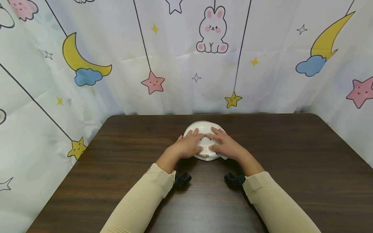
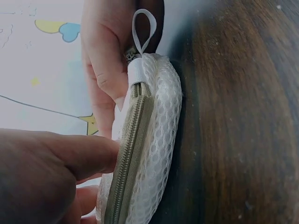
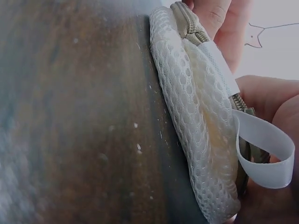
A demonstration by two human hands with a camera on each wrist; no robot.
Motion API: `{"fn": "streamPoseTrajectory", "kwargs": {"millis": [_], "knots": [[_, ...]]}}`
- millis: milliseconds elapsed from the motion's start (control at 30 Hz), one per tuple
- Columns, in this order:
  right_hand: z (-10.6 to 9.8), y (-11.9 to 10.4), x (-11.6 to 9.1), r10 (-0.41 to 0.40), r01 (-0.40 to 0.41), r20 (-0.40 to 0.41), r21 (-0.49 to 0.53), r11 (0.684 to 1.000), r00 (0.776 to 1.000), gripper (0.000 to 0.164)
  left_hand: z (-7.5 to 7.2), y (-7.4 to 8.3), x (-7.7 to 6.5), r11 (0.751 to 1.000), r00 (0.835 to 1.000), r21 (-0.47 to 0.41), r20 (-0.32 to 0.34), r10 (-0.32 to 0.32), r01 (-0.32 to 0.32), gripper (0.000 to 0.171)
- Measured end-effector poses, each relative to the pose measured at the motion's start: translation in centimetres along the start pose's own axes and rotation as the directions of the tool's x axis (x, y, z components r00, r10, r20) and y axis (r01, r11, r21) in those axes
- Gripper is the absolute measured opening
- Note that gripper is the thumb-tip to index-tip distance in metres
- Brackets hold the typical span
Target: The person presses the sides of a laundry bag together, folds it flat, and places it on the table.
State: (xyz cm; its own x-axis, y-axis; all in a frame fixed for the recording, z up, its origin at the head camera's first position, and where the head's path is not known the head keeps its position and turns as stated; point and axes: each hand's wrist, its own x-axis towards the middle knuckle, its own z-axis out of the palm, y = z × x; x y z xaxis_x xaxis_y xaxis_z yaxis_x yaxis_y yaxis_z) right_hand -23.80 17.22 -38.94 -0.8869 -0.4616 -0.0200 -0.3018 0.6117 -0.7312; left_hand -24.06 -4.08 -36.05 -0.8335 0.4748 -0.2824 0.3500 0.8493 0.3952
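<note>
A round white mesh zip bag [image 1: 205, 125] lies flat on the brown table. My left hand [image 1: 187, 146] rests on its left half with the fingers spread, and my right hand [image 1: 225, 144] rests likewise on the right half. Dark lettering between the hands is partly covered by fingers. Along the bag's near side runs a beige zipper [image 2: 128, 154], with the left thumb touching beside it. A white ribbon loop [image 3: 272, 175] sticks out next to the zipper in the right wrist view. The bag's contents cannot be made out.
The dark wood table [image 1: 116, 168] has rounded far corners. Behind and beside it hangs a white curtain [image 1: 186, 61] printed with moons, stars and a rabbit. Black wrist devices [image 1: 182, 179] sit at the ends of the cream sleeves [image 1: 140, 200].
</note>
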Motion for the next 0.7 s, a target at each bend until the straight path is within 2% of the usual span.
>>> {"fn": "streamPoseTrajectory", "kwargs": {"millis": [167, 367, 567, 700], "knots": [[0.0, -0.2, 0.0, -0.001, 0.001, -0.040, 0.005, 1.000, 0.999, 0.058, -0.1, -0.1, -0.1, 0.999, 0.999, -0.030, -0.021, 0.024, -0.025, 0.064], [-0.1, -0.8, 0.0, -0.001, 0.001, -0.111, 0.008, 1.000, 0.994, 0.056, -0.3, -0.2, -0.2, 0.995, 0.990, -0.061, -0.123, 0.075, -0.083, 0.060], [0.1, -1.7, 0.4, -0.034, 0.030, -0.210, -0.018, 0.999, 0.977, 0.041, 0.5, 0.6, 0.6, 0.986, 0.960, -0.140, -0.274, 0.052, -0.093, 0.047], [0.1, -2.0, 1.1, -0.021, 0.018, -0.203, -0.016, 1.000, 0.979, 0.045, 0.8, 1.4, 1.9, 0.997, 0.945, -0.066, -0.326, 0.018, -0.041, 0.048]]}}
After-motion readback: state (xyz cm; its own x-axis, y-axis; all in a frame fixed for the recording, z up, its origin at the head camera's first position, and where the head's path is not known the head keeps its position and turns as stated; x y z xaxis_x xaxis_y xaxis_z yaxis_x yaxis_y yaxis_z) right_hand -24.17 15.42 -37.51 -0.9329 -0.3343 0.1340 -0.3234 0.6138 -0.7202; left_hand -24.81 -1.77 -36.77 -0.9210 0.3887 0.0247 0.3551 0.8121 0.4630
